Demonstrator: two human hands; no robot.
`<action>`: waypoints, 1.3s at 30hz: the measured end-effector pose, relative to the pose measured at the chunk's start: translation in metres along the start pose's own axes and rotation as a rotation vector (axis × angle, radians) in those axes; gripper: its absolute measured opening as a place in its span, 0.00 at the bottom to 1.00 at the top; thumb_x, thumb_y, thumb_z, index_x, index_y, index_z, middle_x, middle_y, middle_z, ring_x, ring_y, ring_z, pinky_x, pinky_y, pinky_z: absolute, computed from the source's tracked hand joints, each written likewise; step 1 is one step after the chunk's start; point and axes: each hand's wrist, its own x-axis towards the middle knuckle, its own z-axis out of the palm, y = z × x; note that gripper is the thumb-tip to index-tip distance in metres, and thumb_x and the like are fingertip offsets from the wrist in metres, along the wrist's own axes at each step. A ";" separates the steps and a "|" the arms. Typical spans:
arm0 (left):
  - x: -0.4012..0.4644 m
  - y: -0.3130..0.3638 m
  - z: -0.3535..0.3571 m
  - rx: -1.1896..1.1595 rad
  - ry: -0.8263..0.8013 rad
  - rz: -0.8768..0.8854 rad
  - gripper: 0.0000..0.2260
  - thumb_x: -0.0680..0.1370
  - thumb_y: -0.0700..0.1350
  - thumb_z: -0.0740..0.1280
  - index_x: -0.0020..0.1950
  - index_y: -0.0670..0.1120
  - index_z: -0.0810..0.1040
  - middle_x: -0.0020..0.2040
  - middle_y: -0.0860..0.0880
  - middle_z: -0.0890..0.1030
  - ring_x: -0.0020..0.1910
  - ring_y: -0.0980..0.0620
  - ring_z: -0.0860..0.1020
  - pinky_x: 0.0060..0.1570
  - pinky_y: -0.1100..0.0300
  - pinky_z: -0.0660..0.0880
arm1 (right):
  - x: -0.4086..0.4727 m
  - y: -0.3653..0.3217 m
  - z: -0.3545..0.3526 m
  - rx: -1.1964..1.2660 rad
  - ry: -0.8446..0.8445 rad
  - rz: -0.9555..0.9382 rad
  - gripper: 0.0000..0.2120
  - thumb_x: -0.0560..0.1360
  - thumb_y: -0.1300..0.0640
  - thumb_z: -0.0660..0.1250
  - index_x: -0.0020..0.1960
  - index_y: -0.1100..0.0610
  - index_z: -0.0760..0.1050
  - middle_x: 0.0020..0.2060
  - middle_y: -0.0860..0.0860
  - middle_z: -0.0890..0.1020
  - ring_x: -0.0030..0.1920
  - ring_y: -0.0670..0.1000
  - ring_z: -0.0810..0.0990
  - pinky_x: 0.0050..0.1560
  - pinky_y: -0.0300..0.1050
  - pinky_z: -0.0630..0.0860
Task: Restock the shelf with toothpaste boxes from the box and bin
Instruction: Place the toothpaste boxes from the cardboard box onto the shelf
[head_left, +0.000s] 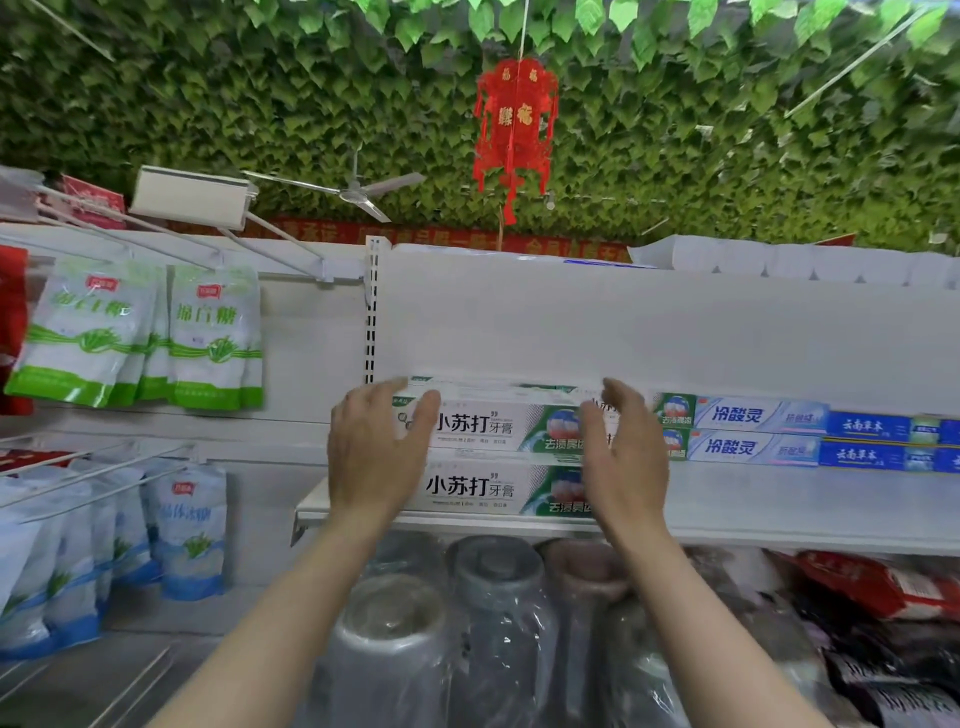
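Toothpaste boxes (483, 457) sit stacked on the shelf (779, 519) at 12 o'clock. Left hand (376, 447) and right hand (626, 449), both loosely spread and holding nothing, flank them; square the stack gently.

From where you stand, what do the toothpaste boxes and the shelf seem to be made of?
The toothpaste boxes look like printed cardboard with a slightly glossy finish: sharp folded edges and flat printed faces. The shelf seems to be white painted metal, judging by its thin bent front lip and the slotted upright.
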 end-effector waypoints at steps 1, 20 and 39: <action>-0.011 0.003 0.005 0.043 -0.006 0.036 0.28 0.78 0.67 0.52 0.65 0.52 0.78 0.64 0.49 0.77 0.64 0.47 0.70 0.65 0.51 0.67 | -0.009 -0.004 0.003 -0.031 -0.017 -0.053 0.24 0.78 0.44 0.57 0.68 0.55 0.73 0.60 0.51 0.80 0.62 0.52 0.73 0.67 0.52 0.67; -0.009 0.013 0.030 0.487 -0.170 0.101 0.44 0.76 0.69 0.30 0.53 0.53 0.84 0.58 0.46 0.79 0.61 0.47 0.76 0.77 0.48 0.52 | -0.007 -0.011 0.024 -0.341 -0.229 -0.166 0.20 0.79 0.40 0.42 0.48 0.48 0.70 0.37 0.46 0.82 0.48 0.48 0.81 0.78 0.52 0.50; 0.023 -0.013 0.015 0.091 -0.122 -0.069 0.35 0.74 0.68 0.65 0.75 0.49 0.67 0.70 0.45 0.70 0.71 0.44 0.64 0.69 0.50 0.63 | 0.019 0.007 0.015 -0.149 -0.184 -0.112 0.24 0.73 0.34 0.64 0.62 0.47 0.76 0.55 0.47 0.80 0.61 0.52 0.72 0.61 0.48 0.69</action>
